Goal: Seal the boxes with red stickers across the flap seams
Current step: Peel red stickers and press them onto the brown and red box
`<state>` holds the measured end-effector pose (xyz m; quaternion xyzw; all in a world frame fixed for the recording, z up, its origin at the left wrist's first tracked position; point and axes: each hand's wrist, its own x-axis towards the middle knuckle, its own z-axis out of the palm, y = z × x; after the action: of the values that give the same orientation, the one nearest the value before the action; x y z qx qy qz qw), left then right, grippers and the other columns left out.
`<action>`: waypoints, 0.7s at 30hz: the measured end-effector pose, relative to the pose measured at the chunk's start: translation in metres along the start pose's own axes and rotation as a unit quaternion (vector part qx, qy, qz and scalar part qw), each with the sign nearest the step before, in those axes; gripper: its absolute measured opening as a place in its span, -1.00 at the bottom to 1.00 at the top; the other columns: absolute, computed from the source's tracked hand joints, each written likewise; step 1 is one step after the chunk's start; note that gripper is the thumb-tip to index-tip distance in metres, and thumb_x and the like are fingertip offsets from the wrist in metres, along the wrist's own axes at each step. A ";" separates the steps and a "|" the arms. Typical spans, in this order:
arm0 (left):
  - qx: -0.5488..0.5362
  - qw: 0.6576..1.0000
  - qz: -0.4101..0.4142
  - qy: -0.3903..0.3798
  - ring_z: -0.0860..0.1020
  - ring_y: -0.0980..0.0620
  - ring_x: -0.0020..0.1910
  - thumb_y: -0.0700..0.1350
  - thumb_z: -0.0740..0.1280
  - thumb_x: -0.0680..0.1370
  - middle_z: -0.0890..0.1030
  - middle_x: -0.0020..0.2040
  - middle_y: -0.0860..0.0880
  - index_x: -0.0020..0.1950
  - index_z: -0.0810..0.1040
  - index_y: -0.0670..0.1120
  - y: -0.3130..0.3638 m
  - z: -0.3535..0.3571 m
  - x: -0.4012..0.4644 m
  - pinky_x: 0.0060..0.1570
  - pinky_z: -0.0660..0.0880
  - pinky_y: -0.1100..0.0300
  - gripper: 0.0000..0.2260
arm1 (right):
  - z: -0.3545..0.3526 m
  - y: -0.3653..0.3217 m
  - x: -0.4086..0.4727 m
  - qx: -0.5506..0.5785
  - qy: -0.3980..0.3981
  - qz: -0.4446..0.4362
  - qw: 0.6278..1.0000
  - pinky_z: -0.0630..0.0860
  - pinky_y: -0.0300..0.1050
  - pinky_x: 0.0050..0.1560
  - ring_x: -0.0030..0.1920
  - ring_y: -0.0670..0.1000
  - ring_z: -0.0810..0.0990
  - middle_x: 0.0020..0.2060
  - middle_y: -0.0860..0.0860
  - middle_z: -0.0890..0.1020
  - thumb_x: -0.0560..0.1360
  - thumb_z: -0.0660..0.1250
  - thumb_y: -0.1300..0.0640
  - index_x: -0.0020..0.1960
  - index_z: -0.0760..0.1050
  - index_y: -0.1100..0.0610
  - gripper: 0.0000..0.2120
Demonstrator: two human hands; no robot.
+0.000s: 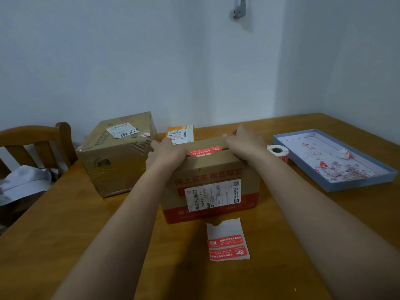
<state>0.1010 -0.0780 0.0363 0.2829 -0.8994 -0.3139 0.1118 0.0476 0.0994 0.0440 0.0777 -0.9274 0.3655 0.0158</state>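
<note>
The box (pixel 211 185) mid-table reads "网上买茶 搜艺福堂" in red, with a white label marked "507-P802 T70". A red sticker (pixel 205 151) spans its top flap seam. The left hand (pixel 166 153) and right hand (pixel 244 140) press flat, fingers extended, on the flaps either side. A sticker strip (pixel 227 241) lies toward the near table (pixel 86 224) edge; the roll (pixel 278 151) sits right.

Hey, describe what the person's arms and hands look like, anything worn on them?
Both arms are bare as far as the picture shows them: no sleeves in view. The left hand and the right hand wear no gloves. No watch, bracelet or ring shows on the parts in view, though the fingers are partly hidden over the box's far edge.
</note>
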 end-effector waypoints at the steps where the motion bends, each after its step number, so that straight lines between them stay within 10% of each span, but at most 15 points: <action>1: 0.024 1.000 -0.002 0.008 0.31 -0.23 0.38 0.20 0.29 0.51 0.23 0.45 -0.16 0.49 0.25 -0.03 0.002 0.001 -0.003 0.31 0.35 -0.12 -0.38 | 0.002 -0.001 -0.001 -0.029 0.005 0.000 1.000 0.38 -0.07 -0.03 0.24 0.14 0.50 0.25 0.07 0.51 0.54 0.23 -0.17 0.38 0.34 0.15 -0.46; 5: 0.073 0.997 -0.013 0.025 0.31 -0.21 0.40 0.38 0.33 0.40 0.21 0.46 -0.16 0.47 0.24 -0.08 0.005 0.002 -0.007 0.28 0.36 -0.11 -0.19 | 0.006 -0.006 0.000 -0.085 0.021 0.008 0.996 0.44 0.00 0.07 0.28 0.16 0.48 0.31 0.08 0.48 0.44 0.35 -0.27 0.38 0.34 0.13 -0.32; 12: 0.045 0.998 0.001 0.031 0.46 -0.22 0.23 0.03 0.33 0.50 0.15 0.49 -0.14 0.42 0.28 -0.09 0.001 0.000 0.000 0.17 0.48 -0.09 -0.47 | 0.003 -0.004 0.001 -0.071 0.012 -0.009 0.997 0.36 -0.08 -0.05 0.25 0.15 0.48 0.29 0.09 0.48 0.59 0.22 -0.03 0.40 0.28 0.11 -0.56; 21: 0.098 0.995 -0.009 -0.008 0.19 -0.23 0.47 0.48 0.32 0.29 0.11 0.52 -0.13 0.55 0.09 -0.09 0.011 -0.001 -0.013 0.32 0.29 -0.10 0.03 | 0.008 -0.010 -0.001 -0.128 -0.029 -0.003 0.991 0.39 0.09 0.24 0.39 0.18 0.37 0.42 0.12 0.36 0.18 0.32 -0.55 0.50 0.14 0.08 0.10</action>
<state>0.1076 -0.0637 0.0438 0.2982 -0.9241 -0.2276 0.0729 0.0504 0.0870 0.0449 0.0887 -0.9665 0.2410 0.0002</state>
